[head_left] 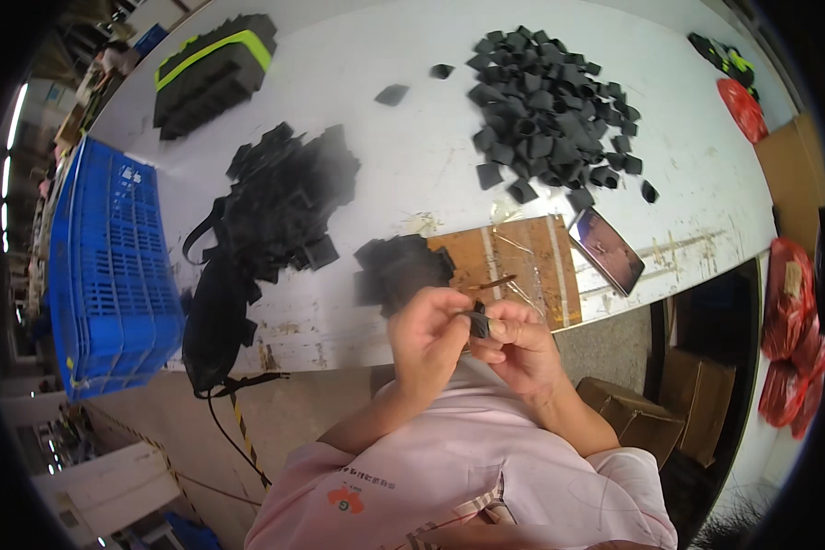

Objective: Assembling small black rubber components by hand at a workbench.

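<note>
My left hand [428, 336] and my right hand [521, 346] meet close to my chest, below the table edge. Between their fingertips they pinch one small black piece [478, 322]. A thin brownish tool [493, 284] sticks up from the fingers over a brown wooden board [522, 261] on the white table [403, 147]. Just left of the board lies a small stack of black pieces [399, 268]. Which hand holds the thin tool I cannot tell.
A large pile of black pieces [550, 110] lies at the back right, another heap [289, 197] with a black strapped bag [215, 312] at the left. A blue crate [110, 266] stands far left. A phone [607, 249] lies right of the board. Cardboard boxes [632, 412] sit under the table.
</note>
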`<state>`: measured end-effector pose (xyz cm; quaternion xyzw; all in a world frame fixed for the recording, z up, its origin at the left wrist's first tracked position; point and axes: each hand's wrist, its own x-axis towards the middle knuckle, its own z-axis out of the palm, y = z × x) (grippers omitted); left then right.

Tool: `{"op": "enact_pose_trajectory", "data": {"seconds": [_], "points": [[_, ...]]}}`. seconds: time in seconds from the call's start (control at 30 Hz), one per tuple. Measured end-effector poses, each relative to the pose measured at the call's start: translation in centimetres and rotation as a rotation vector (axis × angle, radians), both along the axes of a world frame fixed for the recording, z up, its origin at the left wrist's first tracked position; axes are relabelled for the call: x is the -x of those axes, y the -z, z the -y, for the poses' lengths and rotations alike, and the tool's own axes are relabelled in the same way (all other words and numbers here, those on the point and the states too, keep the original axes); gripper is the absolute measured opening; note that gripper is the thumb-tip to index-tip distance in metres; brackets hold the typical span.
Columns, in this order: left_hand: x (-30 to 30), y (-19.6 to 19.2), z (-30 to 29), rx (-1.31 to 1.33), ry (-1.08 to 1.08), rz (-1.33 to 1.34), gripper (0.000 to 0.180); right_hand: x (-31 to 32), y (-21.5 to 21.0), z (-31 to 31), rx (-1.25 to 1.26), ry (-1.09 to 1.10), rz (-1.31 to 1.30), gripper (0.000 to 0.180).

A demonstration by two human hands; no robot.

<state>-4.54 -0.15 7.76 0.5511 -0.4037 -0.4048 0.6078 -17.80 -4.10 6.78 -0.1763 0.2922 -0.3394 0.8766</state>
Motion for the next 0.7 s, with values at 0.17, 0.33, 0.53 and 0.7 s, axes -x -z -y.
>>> {"op": "enact_pose_trajectory", "data": {"seconds": [0.17,0.33,0.53,0.7], "points": [[0.5,-2.1,1.9,-0.068,0.006,-0.440,0.014,0.5,-4.0,2.0,0.375,-0.065,-0.210,0.015],[-1.4,-2.6,3.9,-0.098,0.523,-1.360,0.020,0.6,-6.3,5.2,0.453,-0.139,-0.183,0.023],[-0.7,-0.2,3.1,-0.128,0.488,-1.261,0.021,1.0,-2.1,5.6,0.499,-0.226,-0.205,0.027],[-0.7,-2.4,4.3,0.149,0.165,0.033,0.033,1.0,-3.1,5.2,0.997,0.229,-0.733,0.025]]}}
